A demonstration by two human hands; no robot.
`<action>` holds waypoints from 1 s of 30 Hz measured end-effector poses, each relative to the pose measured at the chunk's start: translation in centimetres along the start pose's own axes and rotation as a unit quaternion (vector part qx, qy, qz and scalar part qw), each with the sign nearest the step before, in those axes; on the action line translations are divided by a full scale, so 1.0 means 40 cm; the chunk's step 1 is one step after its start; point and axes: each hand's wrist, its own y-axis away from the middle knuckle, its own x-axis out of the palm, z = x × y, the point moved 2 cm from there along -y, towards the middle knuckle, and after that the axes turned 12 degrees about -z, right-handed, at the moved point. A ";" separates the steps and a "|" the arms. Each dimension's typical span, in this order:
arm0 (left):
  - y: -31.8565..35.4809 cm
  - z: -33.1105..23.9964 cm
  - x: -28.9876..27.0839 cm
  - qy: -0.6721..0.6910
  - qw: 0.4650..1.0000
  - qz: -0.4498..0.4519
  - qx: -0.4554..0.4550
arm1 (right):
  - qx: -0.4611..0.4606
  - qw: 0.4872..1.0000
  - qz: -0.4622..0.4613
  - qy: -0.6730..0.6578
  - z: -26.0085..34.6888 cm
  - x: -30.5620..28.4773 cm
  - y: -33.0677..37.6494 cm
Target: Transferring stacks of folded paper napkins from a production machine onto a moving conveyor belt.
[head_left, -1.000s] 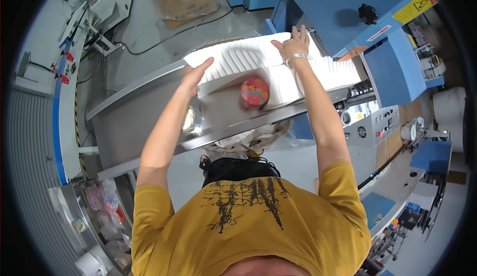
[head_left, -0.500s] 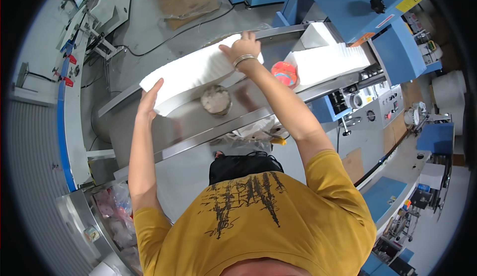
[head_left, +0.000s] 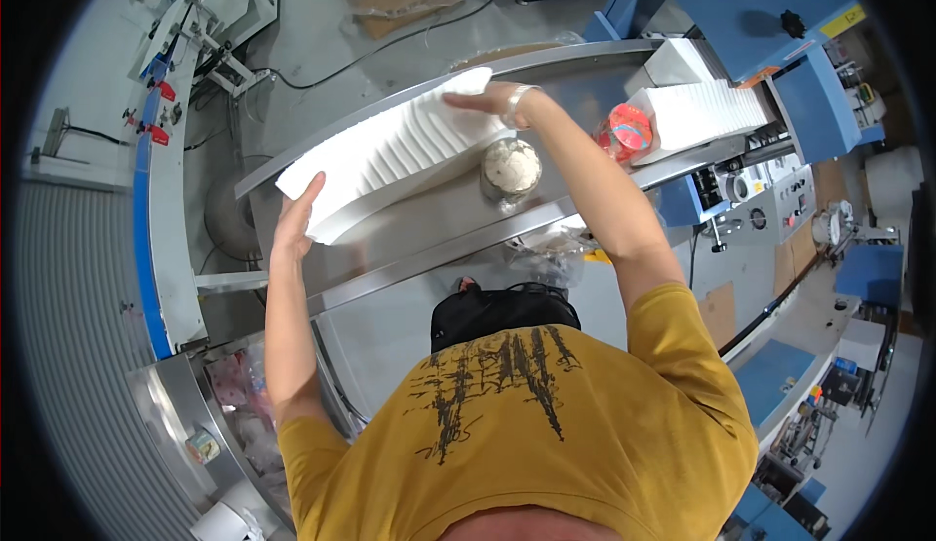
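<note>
Between my two hands lies a long white stack of thin sheets (head_left: pixel 390 156), its upper face rippled with ridges. My left hand (head_left: pixel 295 217) presses against the near left end, thumb along the edge. At the far right end my right hand (head_left: pixel 492 102) grips the stack, its fingers partly hidden behind it; a bracelet circles that wrist. The stack lies slanted over a long metal trough (head_left: pixel 429 249). Close to its right end stands a round clear tub (head_left: pixel 512 166) with whitish contents, touched by neither hand.
Farther right in the trough are a red round package (head_left: pixel 629 132) and another ridged white stack (head_left: pixel 697 117). A blue machine (head_left: pixel 751 5) rises at the upper right. Under the trough's near edge hangs crumpled clear plastic (head_left: pixel 551 253). A cable crosses the floor behind.
The white stack has shifted left along the trough and tipped, showing more of its ridged face. My right hand has turned flatter. The tub now appears nearer the stack's right end.
</note>
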 end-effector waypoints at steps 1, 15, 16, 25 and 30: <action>0.013 -0.014 0.010 -0.023 0.999 -0.021 0.009 | -0.017 0.998 0.025 0.046 0.000 0.027 -0.034; 0.074 0.059 -0.262 -0.056 0.996 -0.052 -0.048 | 0.043 0.999 0.010 -0.012 0.037 0.312 0.246; 0.079 0.068 -0.250 -0.056 0.995 -0.051 -0.060 | 0.038 0.999 0.011 -0.008 0.035 0.285 0.264; 0.124 0.126 -0.052 0.064 0.996 -0.036 -0.046 | -0.015 0.989 0.061 0.135 -0.022 0.022 0.168; 0.127 0.096 0.127 0.079 0.995 -0.032 -0.043 | -0.041 0.989 0.036 0.136 -0.043 -0.137 0.085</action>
